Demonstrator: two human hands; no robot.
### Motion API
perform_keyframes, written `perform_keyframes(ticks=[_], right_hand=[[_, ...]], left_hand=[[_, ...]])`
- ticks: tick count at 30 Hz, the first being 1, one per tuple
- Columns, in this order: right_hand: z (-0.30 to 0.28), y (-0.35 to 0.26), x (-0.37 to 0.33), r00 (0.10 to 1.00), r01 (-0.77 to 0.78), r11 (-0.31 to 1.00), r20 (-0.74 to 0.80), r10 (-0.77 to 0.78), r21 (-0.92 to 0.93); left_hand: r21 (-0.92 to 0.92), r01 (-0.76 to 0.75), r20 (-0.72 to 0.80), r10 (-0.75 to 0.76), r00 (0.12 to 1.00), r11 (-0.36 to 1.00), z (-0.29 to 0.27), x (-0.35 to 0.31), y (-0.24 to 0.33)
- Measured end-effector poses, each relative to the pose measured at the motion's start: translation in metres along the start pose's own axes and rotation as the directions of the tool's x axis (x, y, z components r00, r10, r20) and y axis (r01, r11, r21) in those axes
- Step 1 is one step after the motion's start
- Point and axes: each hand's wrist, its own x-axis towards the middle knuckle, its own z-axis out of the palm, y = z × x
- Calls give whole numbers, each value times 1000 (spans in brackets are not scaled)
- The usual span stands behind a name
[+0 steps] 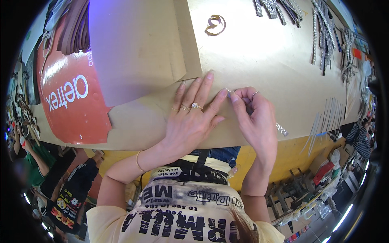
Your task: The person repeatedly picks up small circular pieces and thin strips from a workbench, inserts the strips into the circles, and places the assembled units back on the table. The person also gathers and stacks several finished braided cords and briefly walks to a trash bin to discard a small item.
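My left hand point(192, 109) lies palm down on the brown table covering, fingers stretched out and spread. Its index fingertip is right beside the small silvery end of a strip, close to or touching it. Thumb and fingers of my right hand point(257, 115) are pinched together on that end. A silver braided strip point(281, 129) shows beyond the outer side of the right hand and appears to be the same piece. Its middle part is hidden by the hand. Above the hands rests a loosely coiled brown strip point(215, 25).
A large brown sheet point(137, 48) and an orange-red printed panel point(73, 93) cover the left side, with dark brown strips point(75, 32) at the far left. Several silver braids point(322, 40) lie far right. Thin grey strips point(327, 119) hang over the right edge. People work at left.
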Motion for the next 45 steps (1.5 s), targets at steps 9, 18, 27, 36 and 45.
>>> perform_keyframes(ticks=[9, 18, 27, 36, 45], right_hand=[[-28, 17, -13, 996, -94, 995, -9, 94, -15], [-31, 15, -10, 992, -126, 991, 14, 127, -46], [-26, 15, -10, 997, -71, 994, -15, 70, -87], [-26, 17, -13, 997, -54, 975, -61, 42, -218], [-69, 48, -33, 972, -231, 964, -78, 222, -134]], left_hand=[[134, -23, 0, 23, 1000, 991, 2, -1, 3], [176, -43, 33, 38, 999, 983, -1, 0, 4], [249, -22, 35, 14, 999, 968, -6, 1, 11], [16, -132, 180, 127, 975, 991, 7, 2, 25], [18, -134, 187, 128, 974, 991, 12, 4, 24]])
